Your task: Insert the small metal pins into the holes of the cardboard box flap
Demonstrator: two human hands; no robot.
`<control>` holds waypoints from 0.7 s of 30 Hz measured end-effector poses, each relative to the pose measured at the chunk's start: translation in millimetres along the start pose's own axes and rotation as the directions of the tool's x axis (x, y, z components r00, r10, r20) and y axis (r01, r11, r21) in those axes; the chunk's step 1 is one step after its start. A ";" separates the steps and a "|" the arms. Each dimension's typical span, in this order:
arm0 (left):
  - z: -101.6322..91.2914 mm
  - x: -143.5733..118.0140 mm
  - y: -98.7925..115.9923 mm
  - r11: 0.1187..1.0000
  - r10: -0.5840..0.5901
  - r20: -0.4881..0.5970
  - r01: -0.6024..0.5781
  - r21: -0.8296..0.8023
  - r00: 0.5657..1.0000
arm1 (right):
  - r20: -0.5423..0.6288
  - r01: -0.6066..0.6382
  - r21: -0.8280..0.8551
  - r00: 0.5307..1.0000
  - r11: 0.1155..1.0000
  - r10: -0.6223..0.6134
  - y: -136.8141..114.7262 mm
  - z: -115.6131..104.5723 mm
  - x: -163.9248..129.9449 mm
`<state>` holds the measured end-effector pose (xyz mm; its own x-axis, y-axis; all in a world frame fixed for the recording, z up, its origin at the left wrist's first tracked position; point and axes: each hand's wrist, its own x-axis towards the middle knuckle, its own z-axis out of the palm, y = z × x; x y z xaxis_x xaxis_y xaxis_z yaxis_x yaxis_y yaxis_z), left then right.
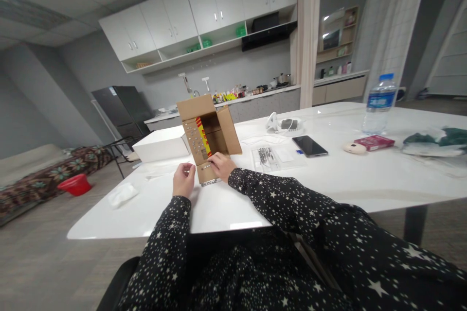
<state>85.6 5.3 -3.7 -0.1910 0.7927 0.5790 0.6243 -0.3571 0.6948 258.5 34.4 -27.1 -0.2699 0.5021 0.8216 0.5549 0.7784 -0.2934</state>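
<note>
An open cardboard box point(222, 141) stands on the white table, its flaps spread. Small pale dots cover its left side, beside a yellow and red strip point(203, 137); more dots sit in a row on the lower front flap. My right hand point(222, 165) rests at that lower flap, fingers curled over the cardboard edge. Just left of the flap is my left hand point(184, 180), thumb and fingers pinched together; whatever is between them is too small to make out. A clear tray of small dark and silvery pieces point(265, 157) lies to the right.
A white box point(162, 145) stands behind on the left, with a crumpled tissue point(123, 195) nearer. Rightward are a phone point(310, 146), a white device with a cable point(289, 124), a dark red box point(375, 142), a pale rounded object point(354, 147) and a water bottle point(379, 104).
</note>
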 end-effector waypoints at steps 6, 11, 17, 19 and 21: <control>-0.2 0.5 -3.2 1.000 0.004 -0.009 -0.004 0.005 1.000 | 0.020 0.028 -0.027 0.999 0.999 -0.027 -1.4 -0.2 1.2; -0.4 1.1 -8.7 1.000 0.018 -0.014 -0.017 0.019 1.000 | 0.073 0.039 -0.057 0.997 0.998 -0.035 0.6 2.4 2.6; -1.3 2.2 -12.9 1.000 0.017 -0.018 -0.016 0.027 1.000 | 0.114 -0.009 -0.101 0.993 0.995 0.020 0.8 5.7 2.5; -1.8 2.5 -13.2 0.999 0.014 -0.023 -0.014 0.037 1.000 | 0.119 -0.026 -0.106 0.992 0.994 0.039 0.2 6.2 2.8; -2.5 2.9 -13.3 0.999 0.006 -0.030 -0.005 0.046 1.000 | 0.118 -0.041 -0.100 0.992 0.994 0.052 -0.2 6.5 3.6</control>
<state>74.8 11.1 -10.2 -0.2098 0.7754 0.5955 0.6593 -0.3376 0.6718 252.3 38.5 -27.3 -0.3314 0.5831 0.7417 0.6412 0.7159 -0.2764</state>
